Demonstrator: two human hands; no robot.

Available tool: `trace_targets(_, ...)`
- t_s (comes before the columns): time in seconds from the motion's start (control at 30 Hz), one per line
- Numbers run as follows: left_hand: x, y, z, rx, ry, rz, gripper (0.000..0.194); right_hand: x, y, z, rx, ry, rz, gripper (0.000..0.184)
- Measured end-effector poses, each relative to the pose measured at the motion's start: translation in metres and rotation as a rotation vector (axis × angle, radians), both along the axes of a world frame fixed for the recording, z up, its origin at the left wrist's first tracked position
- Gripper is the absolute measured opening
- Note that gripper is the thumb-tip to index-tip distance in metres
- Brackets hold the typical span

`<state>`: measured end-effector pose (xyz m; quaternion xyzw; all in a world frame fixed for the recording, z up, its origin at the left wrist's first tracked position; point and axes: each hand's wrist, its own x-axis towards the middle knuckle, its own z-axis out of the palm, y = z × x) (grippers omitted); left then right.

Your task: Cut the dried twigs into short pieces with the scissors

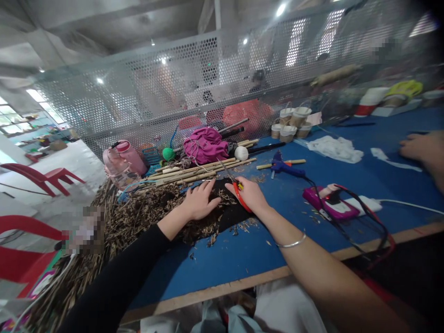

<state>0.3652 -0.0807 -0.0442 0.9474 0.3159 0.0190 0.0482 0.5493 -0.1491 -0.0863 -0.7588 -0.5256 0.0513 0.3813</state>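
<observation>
My left hand [200, 201] lies palm down with its fingers spread on a pile of dried brown plant stalks [138, 215]. My right hand [250, 194] is closed round the red handles of a pair of scissors [239, 192], whose blades point up and away to the left. Under and beside both hands lies a piece of black cloth [231, 217], partly covered by dry plant bits. Small crumbs of the plant are scattered on the blue table [222, 263] nearby.
Behind the hands lie thin bamboo sticks [204, 173] and a magenta bundle [204, 145]. To the right are a blue glue gun [286, 169], a purple power strip [329, 203] with cables and crumpled white material [335, 148]. Another person's hand [421, 150] rests at the far right.
</observation>
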Motion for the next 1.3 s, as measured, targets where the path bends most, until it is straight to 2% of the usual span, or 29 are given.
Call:
trace_targets(0.13, -0.004, 0.01, 0.005, 0.048, 0.002, 0.247, 0.072, -0.001, -0.001, 0.003, -0.04, -0.003, 0.001, 0.045)
trace_targets(0.2, -0.002, 0.01, 0.002, 0.005, 0.05, 0.282, 0.07, -0.001, -0.001, 0.003, -0.054, -0.005, 0.001, 0.042)
trace_targets(0.27, 0.0, 0.004, -0.005, -0.008, 0.069, 0.192, 0.064, 0.0, 0.0, 0.002, -0.06, -0.01, -0.005, 0.041)
trace_targets(0.37, 0.005, -0.013, -0.018, 0.105, 0.058, 0.02, 0.048, -0.001, 0.0, 0.002, -0.056, -0.014, -0.004, 0.041)
trace_targets(0.47, 0.007, -0.025, -0.028, 0.191, 0.065, -0.062, 0.039, -0.002, -0.002, 0.004, -0.067, -0.01, 0.004, 0.041)
trace_targets(0.57, 0.006, -0.026, -0.024, 0.176, 0.048, -0.066, 0.041, -0.003, -0.003, 0.006, -0.083, -0.013, 0.013, 0.04)
trace_targets(0.7, 0.006, -0.018, -0.007, 0.157, -0.038, -0.08, 0.06, -0.003, -0.002, 0.005, -0.078, -0.016, 0.015, 0.04)
trace_targets(0.8, 0.01, -0.01, -0.003, 0.134, 0.018, -0.212, 0.063, -0.002, -0.002, 0.003, -0.068, -0.009, 0.014, 0.039)
trace_targets(0.9, 0.015, -0.003, -0.008, 0.103, 0.104, -0.32, 0.054, -0.002, -0.002, 0.003, -0.055, -0.004, 0.016, 0.039)
trace_targets(1.0, 0.014, 0.003, -0.008, 0.103, 0.107, -0.334, 0.032, -0.001, -0.002, 0.003, -0.051, -0.009, 0.0, 0.039)
trace_targets(1.13, 0.0, 0.005, -0.003, 0.145, 0.032, -0.322, 0.024, -0.001, -0.002, 0.002, -0.049, -0.008, 0.0, 0.04)
trace_targets(1.3, -0.015, -0.006, -0.018, 0.248, -0.027, -0.083, 0.033, -0.001, 0.0, 0.0, -0.053, -0.017, 0.006, 0.042)
